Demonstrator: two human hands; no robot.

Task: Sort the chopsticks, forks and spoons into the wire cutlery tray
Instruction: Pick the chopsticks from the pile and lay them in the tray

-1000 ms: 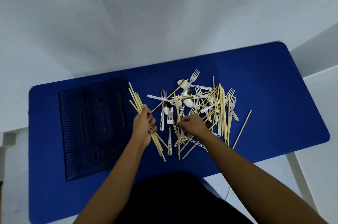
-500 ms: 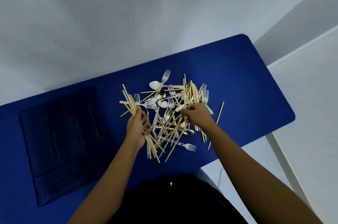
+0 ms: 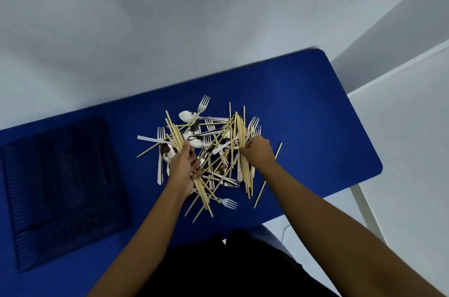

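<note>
Chopsticks (image 3: 239,126), forks (image 3: 203,103), spoons (image 3: 187,115) heaped together mid tabletop (image 3: 315,126). Left grip (image 3: 183,166) curled round chopstick bundle (image 3: 173,129). Right grip (image 3: 257,151) pinching chopsticks at heap's right side. Wire cutlery tray (image 3: 21,224) far left, well apart, blurred.

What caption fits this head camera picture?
Left hand grips a chopstick bundle; right hand grasps more chopsticks in the cutlery pile.

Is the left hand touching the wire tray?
Apart. The head view shows bare blue table between the left hand, which grips a bundle of chopsticks, and the wire tray.
</note>
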